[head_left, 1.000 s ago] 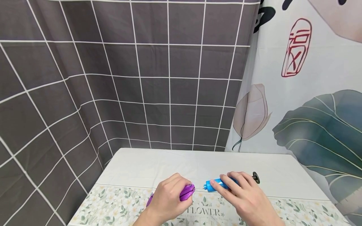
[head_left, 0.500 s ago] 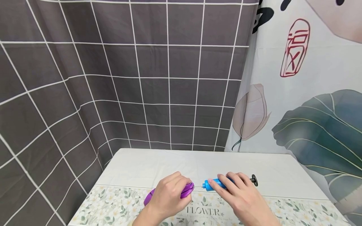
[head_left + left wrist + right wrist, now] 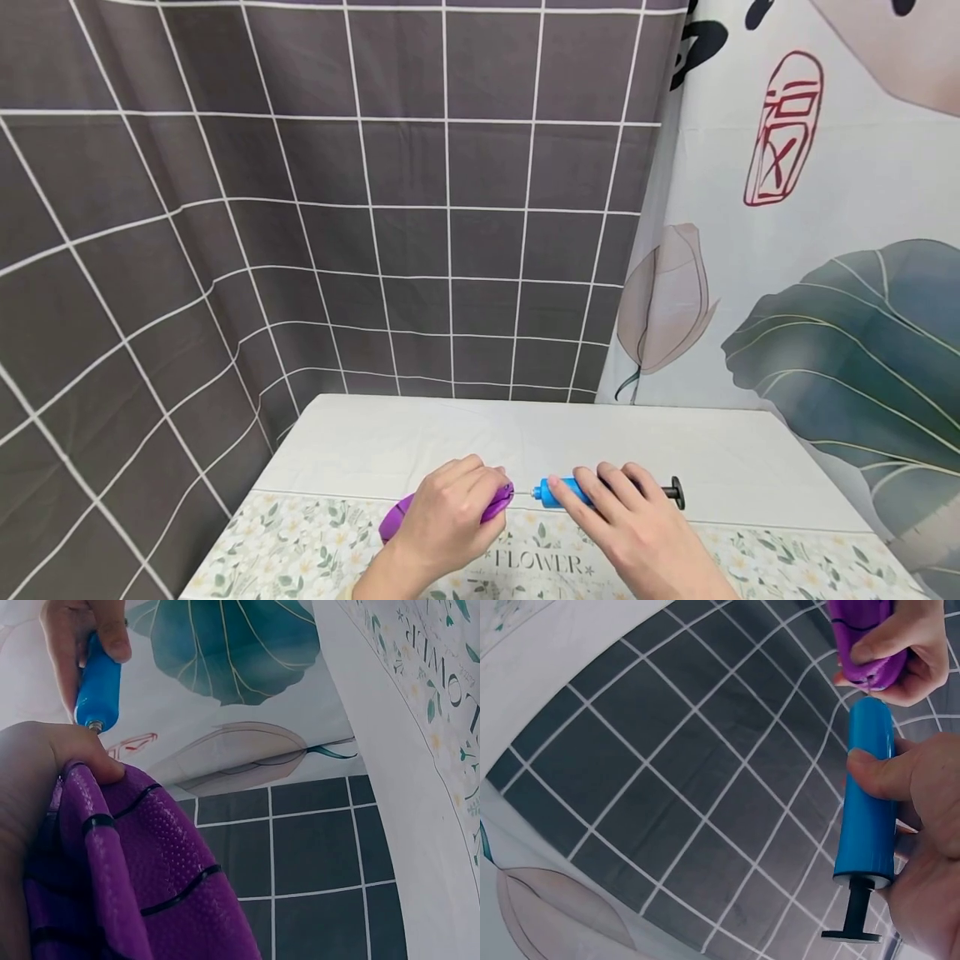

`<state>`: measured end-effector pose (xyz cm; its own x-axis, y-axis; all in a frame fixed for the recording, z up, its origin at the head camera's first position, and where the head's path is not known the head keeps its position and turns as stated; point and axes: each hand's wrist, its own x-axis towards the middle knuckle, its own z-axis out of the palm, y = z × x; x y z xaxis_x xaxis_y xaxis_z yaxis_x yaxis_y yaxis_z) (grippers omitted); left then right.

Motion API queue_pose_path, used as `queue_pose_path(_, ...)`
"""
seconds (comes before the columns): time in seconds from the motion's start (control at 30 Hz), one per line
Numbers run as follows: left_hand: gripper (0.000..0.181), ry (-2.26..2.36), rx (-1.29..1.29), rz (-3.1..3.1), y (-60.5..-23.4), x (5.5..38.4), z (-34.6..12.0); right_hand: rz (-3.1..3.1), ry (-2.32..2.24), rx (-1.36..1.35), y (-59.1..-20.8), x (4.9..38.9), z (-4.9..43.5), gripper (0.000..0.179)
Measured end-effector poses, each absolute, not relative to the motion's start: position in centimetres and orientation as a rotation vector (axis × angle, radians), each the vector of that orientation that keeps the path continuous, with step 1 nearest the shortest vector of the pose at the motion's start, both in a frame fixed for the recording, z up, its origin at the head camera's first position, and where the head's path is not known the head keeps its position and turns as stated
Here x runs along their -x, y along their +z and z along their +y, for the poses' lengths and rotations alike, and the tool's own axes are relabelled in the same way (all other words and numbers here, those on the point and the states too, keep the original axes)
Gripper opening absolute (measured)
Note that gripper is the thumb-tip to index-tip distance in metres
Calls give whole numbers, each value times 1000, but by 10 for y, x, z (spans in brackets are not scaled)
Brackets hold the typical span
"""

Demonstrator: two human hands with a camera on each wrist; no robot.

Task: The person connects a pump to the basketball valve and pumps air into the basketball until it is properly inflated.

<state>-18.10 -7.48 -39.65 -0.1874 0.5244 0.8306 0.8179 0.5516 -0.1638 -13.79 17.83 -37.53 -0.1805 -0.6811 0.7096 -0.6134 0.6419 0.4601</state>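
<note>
My left hand (image 3: 453, 517) grips a limp, folded purple basketball (image 3: 180, 877) with black seams and a pebbled skin. Its bulk sticks out on both sides of the fist in the head view. Fingers and thumb of my right hand (image 3: 626, 525) are wrapped around the barrel of a blue hand pump (image 3: 868, 802). A black T-handle (image 3: 853, 936) at the pump's rear is partly drawn out. From the pump's front, a thin metal needle (image 3: 522, 493) points left to the ball's folded edge. In the right wrist view the needle's end meets the purple skin.
Below the hands lies a table (image 3: 420, 425) with a white cloth and a flower-printed band (image 3: 300, 542). A dark grid-patterned curtain (image 3: 405, 242) hangs behind and to the left. At the right hangs a white curtain (image 3: 720, 167) with leaf prints.
The right hand and pump have shifted slightly left, and the pump has levelled out. The left hand has barely moved; more of the ball shows at its lower left.
</note>
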Motion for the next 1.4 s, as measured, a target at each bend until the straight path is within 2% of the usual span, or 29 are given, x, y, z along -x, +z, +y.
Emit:
queue_pose_path(0.47, 24, -363, 1074, -1871, -388, 180, -73, -1866, -140, -997, -362, 130, 175, 42)
queue_pose_path(0.93, 31, -293, 1107, -1824, -389, 184, -72, -1877, -142, -1003, -372, 135, 172, 42)
queue_pose_path(1.4, 29, -289, 1119, -1823, -387, 183, -73, -1896, -99, -1006, -375, 137, 168, 42)
